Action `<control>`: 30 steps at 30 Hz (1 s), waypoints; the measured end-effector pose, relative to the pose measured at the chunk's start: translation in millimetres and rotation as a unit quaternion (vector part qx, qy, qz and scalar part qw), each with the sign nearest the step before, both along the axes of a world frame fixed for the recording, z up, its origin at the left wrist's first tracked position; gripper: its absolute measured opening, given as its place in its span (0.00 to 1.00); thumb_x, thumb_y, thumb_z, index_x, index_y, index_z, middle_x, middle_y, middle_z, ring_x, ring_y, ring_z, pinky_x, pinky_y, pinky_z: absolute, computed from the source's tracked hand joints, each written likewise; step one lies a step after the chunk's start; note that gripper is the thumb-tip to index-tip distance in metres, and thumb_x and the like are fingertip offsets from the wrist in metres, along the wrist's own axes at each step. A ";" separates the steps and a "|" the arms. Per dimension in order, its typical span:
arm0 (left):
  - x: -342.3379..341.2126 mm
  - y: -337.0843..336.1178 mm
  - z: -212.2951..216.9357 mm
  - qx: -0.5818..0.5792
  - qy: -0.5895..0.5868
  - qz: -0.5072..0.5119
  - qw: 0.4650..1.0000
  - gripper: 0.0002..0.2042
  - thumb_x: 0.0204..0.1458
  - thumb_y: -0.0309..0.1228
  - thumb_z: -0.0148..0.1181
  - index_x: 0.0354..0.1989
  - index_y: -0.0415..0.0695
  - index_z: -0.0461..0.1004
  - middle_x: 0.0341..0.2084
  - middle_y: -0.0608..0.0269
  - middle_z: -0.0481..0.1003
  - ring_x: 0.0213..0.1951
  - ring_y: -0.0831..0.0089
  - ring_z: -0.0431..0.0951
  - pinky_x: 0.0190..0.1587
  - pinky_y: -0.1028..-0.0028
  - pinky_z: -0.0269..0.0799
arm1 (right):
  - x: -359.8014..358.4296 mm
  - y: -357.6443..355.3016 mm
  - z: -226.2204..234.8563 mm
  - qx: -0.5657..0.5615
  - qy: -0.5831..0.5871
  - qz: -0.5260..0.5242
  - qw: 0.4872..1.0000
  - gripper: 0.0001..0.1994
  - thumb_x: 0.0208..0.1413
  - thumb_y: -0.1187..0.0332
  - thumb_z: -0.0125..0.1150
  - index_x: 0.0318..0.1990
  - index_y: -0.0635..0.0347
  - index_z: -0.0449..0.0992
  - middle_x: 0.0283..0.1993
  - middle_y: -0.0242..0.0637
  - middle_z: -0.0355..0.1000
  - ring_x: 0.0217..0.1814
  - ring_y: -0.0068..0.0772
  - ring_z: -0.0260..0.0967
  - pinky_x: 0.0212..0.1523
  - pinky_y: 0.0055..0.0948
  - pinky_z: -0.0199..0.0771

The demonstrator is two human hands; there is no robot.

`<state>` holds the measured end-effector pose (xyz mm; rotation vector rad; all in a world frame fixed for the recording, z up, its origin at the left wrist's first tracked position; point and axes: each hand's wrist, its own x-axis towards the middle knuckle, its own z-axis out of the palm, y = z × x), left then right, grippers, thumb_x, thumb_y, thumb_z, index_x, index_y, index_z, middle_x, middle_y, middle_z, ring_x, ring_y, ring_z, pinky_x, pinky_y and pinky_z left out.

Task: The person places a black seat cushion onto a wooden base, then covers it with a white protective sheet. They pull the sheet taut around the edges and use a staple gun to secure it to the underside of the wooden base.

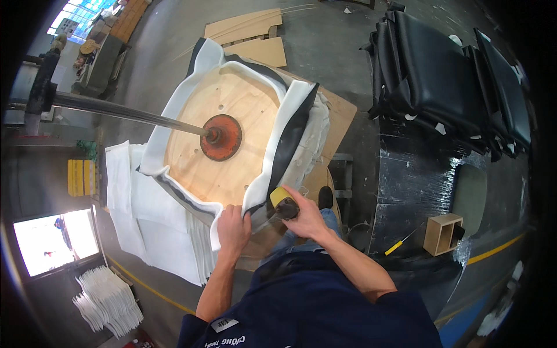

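The wooden board (255, 139) lies under the red disc (229, 145), white padding (272, 148) already around it but not folded over, while the left hand (233, 229) pinches this padding and the right hand (306, 217) grips a yellow tool (282, 198).

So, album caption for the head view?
Left hand on white padding around a plywood panel; right hand holding a yellow-topped tool.

Plywood (253, 152) inside white-lined black cover (292, 137); yellow tool (283, 201) beside.
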<state>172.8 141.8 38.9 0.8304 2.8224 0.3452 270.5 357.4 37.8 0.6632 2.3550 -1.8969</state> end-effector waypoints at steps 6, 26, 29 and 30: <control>-9.2 12.3 -7.0 0.082 -0.050 0.032 0.995 0.15 0.53 0.37 0.65 0.40 0.39 0.72 0.29 0.48 0.76 0.35 0.45 0.77 0.40 0.52 0.72 | 8.1 -9.3 -29.1 -0.019 0.050 -0.103 0.993 0.39 0.44 0.74 0.69 0.68 0.53 0.66 0.48 0.51 0.79 0.52 0.45 0.79 0.54 0.35 0.77; -48.9 -4.0 -13.3 0.064 -0.050 -0.076 0.994 0.15 0.56 0.40 0.65 0.32 0.42 0.70 0.27 0.57 0.72 0.31 0.52 0.79 0.32 0.56 0.76 | 9.2 -54.3 -38.1 -0.064 0.088 -0.200 0.974 0.39 0.46 0.84 0.63 0.71 0.61 0.61 0.57 0.39 0.73 0.49 0.27 0.74 0.49 0.25 0.77; -69.4 -4.6 -33.0 0.117 -0.021 -0.180 0.976 0.15 0.54 0.41 0.66 0.27 0.44 0.71 0.28 0.61 0.72 0.31 0.55 0.78 0.31 0.59 0.73 | 4.8 -56.7 -33.1 -0.002 0.073 -0.184 0.980 0.39 0.49 0.85 0.59 0.72 0.59 0.58 0.50 0.39 0.74 0.39 0.24 0.74 0.37 0.23 0.79; -74.2 -4.7 -37.9 0.134 -0.017 -0.225 0.965 0.15 0.53 0.41 0.66 0.25 0.45 0.71 0.28 0.63 0.72 0.31 0.57 0.77 0.31 0.60 0.71 | 3.4 -55.8 -25.9 0.003 0.039 -0.173 0.984 0.39 0.50 0.86 0.58 0.73 0.58 0.57 0.50 0.39 0.74 0.39 0.26 0.75 0.36 0.24 0.80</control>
